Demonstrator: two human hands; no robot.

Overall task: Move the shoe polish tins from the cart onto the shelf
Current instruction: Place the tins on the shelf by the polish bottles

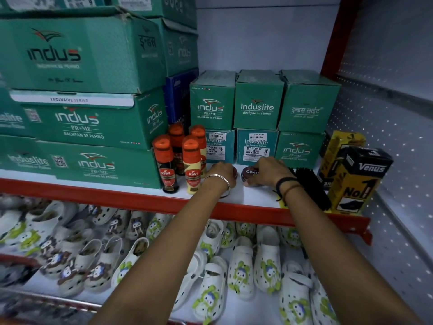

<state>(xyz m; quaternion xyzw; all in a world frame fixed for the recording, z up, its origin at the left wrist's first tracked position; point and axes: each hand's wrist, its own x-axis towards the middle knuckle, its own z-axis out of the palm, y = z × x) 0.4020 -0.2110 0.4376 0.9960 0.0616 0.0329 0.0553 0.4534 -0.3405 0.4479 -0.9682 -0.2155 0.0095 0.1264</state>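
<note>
Both my arms reach onto the white shelf [255,195] with its red front edge. My right hand [267,171] rests on a round dark-red polish tin [250,172] with white lettering; the tin sits flat on the shelf and the fingers curl over its right side. My left hand [221,174] covers a second red tin [235,172], of which only a sliver shows past the knuckles. The two tins lie side by side in front of the small green boxes. The cart is out of view.
Several Kiwi liquid polish bottles [191,165] stand just left of my left hand. A black shoe brush [311,184] and yellow-black Venus boxes [358,177] sit to the right. Green Indus shoe boxes [257,106] fill the shelf's back and left. White clogs [241,266] lie on the shelf below.
</note>
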